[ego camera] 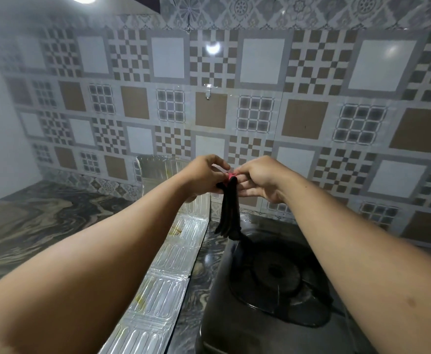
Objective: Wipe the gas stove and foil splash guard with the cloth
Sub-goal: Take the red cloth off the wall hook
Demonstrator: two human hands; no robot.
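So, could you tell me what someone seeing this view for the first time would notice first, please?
Probably the two bare hands, left hand and right hand, raised together mid-frame and pinching a dark cloth that hangs down from a small pink bit. Behind them the patterned tile wall fills the upper view. Below sit the gas stove and, to its left, the foil splash guard.
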